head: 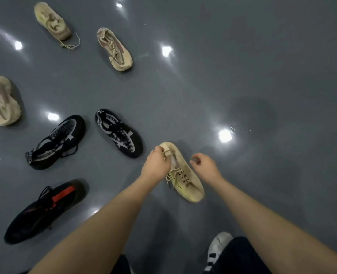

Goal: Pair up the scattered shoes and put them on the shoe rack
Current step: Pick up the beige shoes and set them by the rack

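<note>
- Nearest us, our left hand [156, 163] pinched the heel tab of the pale yellow shoe [183, 175] on the floor [242, 76]; our right hand [203, 164] hovered loosely curled, grasping nothing.
- We judged a firmer heel grip best before lifting — the tab alone might slip.
- We counted seven loose shoes: four pale, three black.

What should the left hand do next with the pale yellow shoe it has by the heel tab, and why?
Probably lift it off the floor. The left hand already pinches the heel tab of the pale yellow shoe, while the right hand hovers beside it, holding nothing. Its likeliest mate, the yellowish shoe, lies at the far left, so carrying it there seems sensible.
</note>
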`<state>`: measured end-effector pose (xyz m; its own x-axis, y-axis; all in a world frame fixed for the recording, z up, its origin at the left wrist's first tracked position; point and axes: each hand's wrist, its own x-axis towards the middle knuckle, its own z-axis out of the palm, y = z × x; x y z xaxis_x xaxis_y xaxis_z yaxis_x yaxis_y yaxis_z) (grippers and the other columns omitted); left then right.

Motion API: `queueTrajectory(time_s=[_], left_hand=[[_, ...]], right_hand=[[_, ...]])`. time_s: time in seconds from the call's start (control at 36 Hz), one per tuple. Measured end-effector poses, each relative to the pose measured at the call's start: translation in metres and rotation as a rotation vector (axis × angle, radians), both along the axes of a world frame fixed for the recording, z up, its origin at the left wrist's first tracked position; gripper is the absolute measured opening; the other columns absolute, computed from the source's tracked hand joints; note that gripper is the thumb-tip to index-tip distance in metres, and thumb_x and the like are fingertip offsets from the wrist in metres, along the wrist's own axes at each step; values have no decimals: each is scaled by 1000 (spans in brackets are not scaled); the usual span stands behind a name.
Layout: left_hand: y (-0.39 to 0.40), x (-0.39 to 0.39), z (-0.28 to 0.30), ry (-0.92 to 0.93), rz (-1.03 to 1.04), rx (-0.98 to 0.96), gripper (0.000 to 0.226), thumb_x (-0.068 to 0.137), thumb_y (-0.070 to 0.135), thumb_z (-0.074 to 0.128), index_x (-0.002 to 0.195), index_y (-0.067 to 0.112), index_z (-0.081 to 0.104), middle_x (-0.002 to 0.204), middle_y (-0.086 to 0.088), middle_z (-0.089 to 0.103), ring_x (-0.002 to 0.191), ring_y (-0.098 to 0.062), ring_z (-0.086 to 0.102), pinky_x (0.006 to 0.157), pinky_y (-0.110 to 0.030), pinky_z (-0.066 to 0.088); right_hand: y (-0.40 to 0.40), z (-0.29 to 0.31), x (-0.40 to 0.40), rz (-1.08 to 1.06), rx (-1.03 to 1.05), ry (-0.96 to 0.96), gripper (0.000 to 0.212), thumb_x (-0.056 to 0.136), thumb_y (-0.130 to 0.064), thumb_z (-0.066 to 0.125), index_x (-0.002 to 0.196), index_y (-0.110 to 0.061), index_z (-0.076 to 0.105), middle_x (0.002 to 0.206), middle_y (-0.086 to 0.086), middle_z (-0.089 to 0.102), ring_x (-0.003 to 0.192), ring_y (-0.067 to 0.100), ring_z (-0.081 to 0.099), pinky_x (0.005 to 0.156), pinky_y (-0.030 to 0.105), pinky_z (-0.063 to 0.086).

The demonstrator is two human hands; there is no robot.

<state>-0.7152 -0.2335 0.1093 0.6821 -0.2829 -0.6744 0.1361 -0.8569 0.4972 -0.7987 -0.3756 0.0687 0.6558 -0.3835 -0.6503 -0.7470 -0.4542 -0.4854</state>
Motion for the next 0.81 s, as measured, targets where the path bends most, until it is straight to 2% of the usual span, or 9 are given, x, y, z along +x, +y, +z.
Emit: queueTrajectory(time_s=[0.11,0.22,0.33,0.39,0.42,0.53,0.64,0.69,0.81], left_hand=[[-4,2,-54,-35,-34,32,41,92,28,48,128,8,42,125,-12,49,116,-30,49,96,-44,44],[-3,0,-94,-63,-111,93,54,92,32,48,138,7,32,136,-14,41,127,-32,39,102,-42,38],[2,-7,-114,-75,-144,118,54,90,30,53,134,5,32,135,-14,41,126,-34,39,101,-42,38],[4,-11,-117,-76,-147,100,57,89,29,54,135,5,30,135,-14,41,126,-34,40,101,-42,38],[4,-11,-117,-79,-146,88,59,88,30,55,136,6,29,135,-14,42,126,-33,40,101,-41,38],[5,-8,-106,-135,-144,64,69,87,38,56,139,6,24,136,-14,43,125,-33,43,100,-43,39],[6,-8,-69,-168,-134,98,84,87,49,53,145,2,14,137,-17,44,125,-35,44,100,-45,39],[7,-7,-39,-187,-119,98,80,88,50,51,143,2,18,135,-17,47,123,-36,47,99,-45,40],[11,3,21,-250,-143,57,67,87,50,52,132,5,29,124,-14,57,112,-34,56,91,-42,43]], right_hand=[[6,-53,9,80,-81,8,46,93,-34,51,132,-11,47,127,8,53,115,24,52,93,38,46],[13,-88,14,167,-145,54,50,92,-42,51,132,-13,42,127,6,50,118,26,49,89,38,46],[22,-103,10,259,-270,43,26,94,-36,49,110,-15,50,115,3,56,109,25,54,74,34,43],[26,-104,9,227,-329,16,12,95,-25,45,92,-15,50,101,5,60,98,27,58,67,31,39],[26,-102,9,202,-343,5,12,95,-21,43,85,-15,47,92,4,59,93,28,59,65,30,38],[27,-85,12,105,-353,-67,26,94,-16,41,68,-17,39,72,-1,49,73,24,52,60,30,36],[33,-41,21,15,-294,-133,22,94,-18,44,72,-14,45,72,3,54,71,26,52,60,31,38],[36,-6,26,8,-273,-141,23,94,-19,44,71,-15,45,72,5,56,72,28,54,63,34,41],[35,60,35,34,-295,-146,27,95,-20,42,69,-16,41,73,3,54,70,26,49,61,32,38]])
